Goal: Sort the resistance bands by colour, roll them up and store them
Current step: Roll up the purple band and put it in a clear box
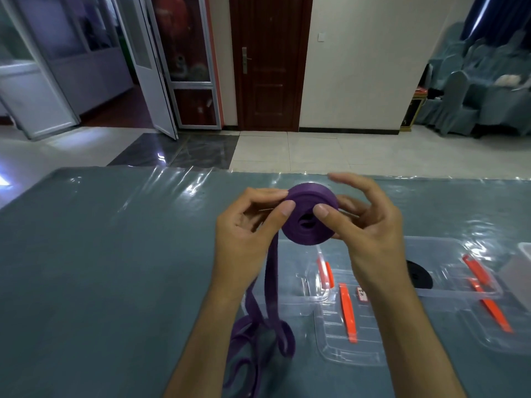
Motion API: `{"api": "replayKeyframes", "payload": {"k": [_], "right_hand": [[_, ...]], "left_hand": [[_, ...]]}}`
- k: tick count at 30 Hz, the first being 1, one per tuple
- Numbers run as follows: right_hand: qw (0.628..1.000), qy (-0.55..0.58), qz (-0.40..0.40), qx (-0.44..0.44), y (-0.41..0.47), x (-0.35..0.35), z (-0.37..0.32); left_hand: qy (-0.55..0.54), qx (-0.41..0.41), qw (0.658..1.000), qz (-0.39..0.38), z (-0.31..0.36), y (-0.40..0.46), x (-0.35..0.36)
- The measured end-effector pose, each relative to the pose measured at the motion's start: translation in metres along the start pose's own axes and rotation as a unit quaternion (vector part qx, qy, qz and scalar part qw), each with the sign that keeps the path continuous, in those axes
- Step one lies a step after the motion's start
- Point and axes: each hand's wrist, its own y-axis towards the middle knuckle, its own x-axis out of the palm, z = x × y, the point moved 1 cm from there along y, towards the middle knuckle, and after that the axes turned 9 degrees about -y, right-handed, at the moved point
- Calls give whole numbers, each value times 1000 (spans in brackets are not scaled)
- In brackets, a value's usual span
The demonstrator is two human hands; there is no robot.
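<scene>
Both hands are holding a half-rolled purple resistance band above the counter.

Nearest, below the hands, the loose tail of the flat purple rubber resistance band (pixel 258 334) is lying in loops on the grey-blue plastic-covered counter (pixel 100 268) and hanging down from the roll. The left hand (pixel 247 239) is pinching the roll's left edge between thumb and fingers; the right hand (pixel 370 225) is pressing its thumb on the roll's face, upper fingers lifting free. Under the right hand, clear plastic storage boxes (pixel 448 254) with orange clips are sitting, a rolled black band (pixel 418 274) lying inside.
</scene>
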Motion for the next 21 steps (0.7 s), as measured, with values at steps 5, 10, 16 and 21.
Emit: {"api": "replayKeyframes", "payload": {"k": [5,10,16,21], "right_hand": [[996,47,54,43,-6,-3,17],[995,39,-15,89,-5,-9,22],[995,45,28,80,-7,-8,27],[984,-19,-81,157,-7,-14,32]], "left_hand": [[-10,-62,996,-58,-6,4,-10],[-15,-61,998,-5,-9,-1,-15],[-48,-176,980,-81,-7,1,-22],[25,-159,985,-60,-2,2,-28]]}}
